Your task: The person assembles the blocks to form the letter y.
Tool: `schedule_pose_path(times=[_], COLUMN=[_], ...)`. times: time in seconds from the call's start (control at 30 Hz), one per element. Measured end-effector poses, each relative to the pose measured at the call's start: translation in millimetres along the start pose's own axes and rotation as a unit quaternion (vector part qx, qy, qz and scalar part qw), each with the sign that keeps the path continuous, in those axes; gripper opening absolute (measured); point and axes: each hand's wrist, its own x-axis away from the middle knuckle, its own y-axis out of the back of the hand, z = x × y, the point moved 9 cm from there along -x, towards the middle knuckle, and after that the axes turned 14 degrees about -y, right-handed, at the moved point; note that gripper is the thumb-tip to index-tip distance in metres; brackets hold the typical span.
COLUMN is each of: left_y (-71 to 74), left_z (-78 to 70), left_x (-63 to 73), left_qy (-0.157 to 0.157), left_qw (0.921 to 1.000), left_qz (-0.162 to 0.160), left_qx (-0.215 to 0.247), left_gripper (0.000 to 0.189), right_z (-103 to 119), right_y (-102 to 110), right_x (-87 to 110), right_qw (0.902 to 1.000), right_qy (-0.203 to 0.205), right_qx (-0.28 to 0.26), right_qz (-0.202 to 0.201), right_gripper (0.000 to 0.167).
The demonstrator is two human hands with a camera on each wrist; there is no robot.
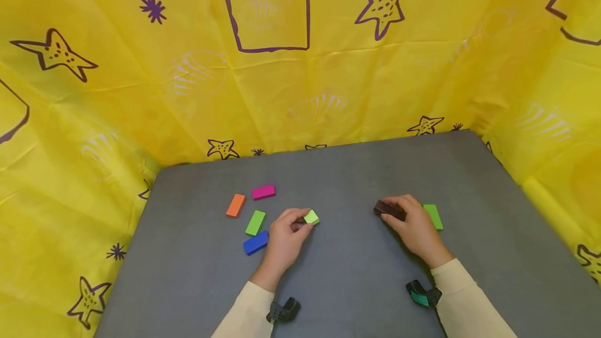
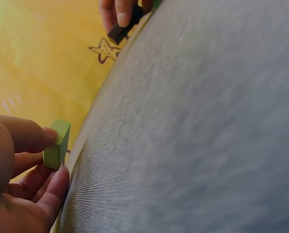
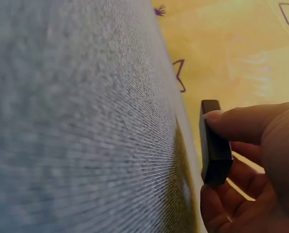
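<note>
Across the middle of the grey fabric-covered table [image 1: 343,275], two blocks are held well apart. The left hand [image 1: 284,237] pinches a small light-green rectangular block [image 1: 311,217], material uncertain, between thumb and fingers; farther right, the right hand [image 1: 419,229] pinches a smooth dark-brown rectangular block [image 1: 387,209] in the same way. Contact between either block and the cloth cannot be determined. A bright-green flat block [image 1: 434,217] lies just right of the right hand; left of the left hand lie a magenta block [image 1: 264,192], an orange block [image 1: 236,206], a green block [image 1: 255,223] and, nearest it, a blue block [image 1: 255,243]. Sound handling probably calls for light, opposed fingertip pressure, level faces, and knuckles kept clear of neighbouring blocks.
</note>
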Motion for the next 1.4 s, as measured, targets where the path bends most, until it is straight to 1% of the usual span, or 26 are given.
schedule_pose_path(times=[0.13, 0.3, 0.47, 0.6, 0.7, 0.8, 0.9, 0.97, 1.07, 1.13, 1.2, 1.27, 1.3, 1.4], left_y=[1.6, 3.9, 6.5, 6.8, 2.3, -5.9, -13.0, -15.8, -19.9, -22.3, -24.0, -23.3, -22.1, -18.8], left_z=[-0.2, 1.2, 3.1, 7.9, 10.2, 12.5, 13.3, 14.0, 15.4, 17.2, 19.1, 20.5, 21.0, 22.3], left_x=[-8.9, -18.9, -30.1, -36.5, -41.2, -46.6, -52.2, -55.0, -56.9, -56.8, -55.9, -54.6, -53.9, -52.3], left_qy=[-0.01, -0.015, -0.017, -0.011, -0.012, -0.013, -0.015, -0.019, -0.025, -0.025, -0.022, -0.021, -0.019, -0.018], left_qw=[0.9999, 0.9998, 0.9998, 0.9999, 0.9999, 0.9999, 0.9996, 0.9983, 0.9942, 0.9922, 0.9917, 0.9925, 0.9932, 0.994], left_qz=[-0.003, -0.002, -0.002, -0.007, -0.004, 0.004, 0.006, 0.006, 0.014, 0.021, 0.028, 0.029, 0.027, 0.023], left_qx=[0.013, 0.01, 0.009, 0.006, 0.004, -0.001, -0.025, -0.056, -0.103, -0.121, -0.123, -0.117, -0.112, -0.106], left_gripper=[0.032, 0.031, 0.031, 0.03, 0.029, 0.029, 0.03, 0.031, 0.031, 0.032, 0.034, 0.037, 0.038, 0.039], right_z=[12, 28, 37, 45, 52, 59, 64, 65, 65, 65, 64, 62, 60, 50], right_y=[-1, -5, -13, -24, -34, -44, -57, -67, -80, -87, -90, -91, -91, -88], right_x=[-4.8, -12.8, -26.4, -39.4, -48.7, -56.6, -63.8, -68.0, -72.6, -73.7, -73.7, -73.4, -73.6, -75.8], right_qw=[0.9997, 0.9983, 0.997, 0.9958, 0.9942, 0.9924, 0.9901, 0.9883, 0.9853, 0.9832, 0.9826, 0.9834, 0.9845, 0.9895], right_qy=[0.023, 0.057, 0.07, 0.075, 0.082, 0.089, 0.095, 0.097, 0.101, 0.107, 0.11, 0.109, 0.104, 0.071], right_qx=[0.001, 0.013, 0.026, 0.032, 0.037, 0.041, 0.047, 0.056, 0.066, 0.066, 0.056, 0.041, 0.03, -0.005], right_qz=[0.002, 0.006, 0.018, 0.042, 0.059, 0.074, 0.091, 0.104, 0.121, 0.132, 0.139, 0.139, 0.137, 0.126], right_gripper=[0.034, 0.034, 0.033, 0.032, 0.032, 0.032, 0.032, 0.031, 0.032, 0.031, 0.033, 0.036, 0.038, 0.045])
